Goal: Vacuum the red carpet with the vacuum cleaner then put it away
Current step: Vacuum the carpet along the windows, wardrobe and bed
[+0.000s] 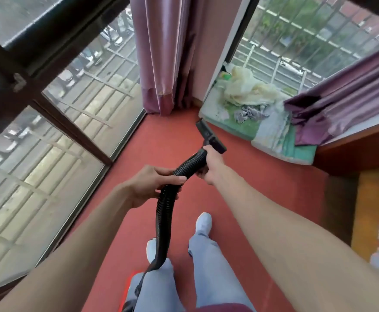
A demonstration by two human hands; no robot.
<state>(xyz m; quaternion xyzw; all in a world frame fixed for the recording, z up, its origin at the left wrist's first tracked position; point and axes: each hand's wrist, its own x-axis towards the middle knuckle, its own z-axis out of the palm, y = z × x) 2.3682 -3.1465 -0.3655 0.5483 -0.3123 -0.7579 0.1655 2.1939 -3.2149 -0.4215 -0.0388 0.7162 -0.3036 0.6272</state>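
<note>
Gripping the black ribbed plastic vacuum hose (161, 221) with both hands, I stand on the red carpet (161, 140). My right hand (211, 167) is clenched around the hose's upper end, right behind the black flat-headed nozzle (208, 136), which points out at one o'clock, just beside the edge of the bedding. Whether the nozzle touches the carpet I cannot tell. My left hand (152, 183) grasps the hose lower down, at eleven o'clock from my feet, fingers curled over the top and thumb laid along it. Between my hands the hose arches. Below my left hand it drops toward six o'clock past my left leg, and its far end is hidden there. My light blue trousers (208, 266) and white socks (203, 222) show over the carpet. A folded green and white quilt (229, 124) lies at one o'clock, with a crumpled cream cloth (249, 88) on top. A purple satin curtain (161, 52) hangs at twelve o'clock. The dark-framed window (49, 91) runs from nine to eleven o'clock.
</note>
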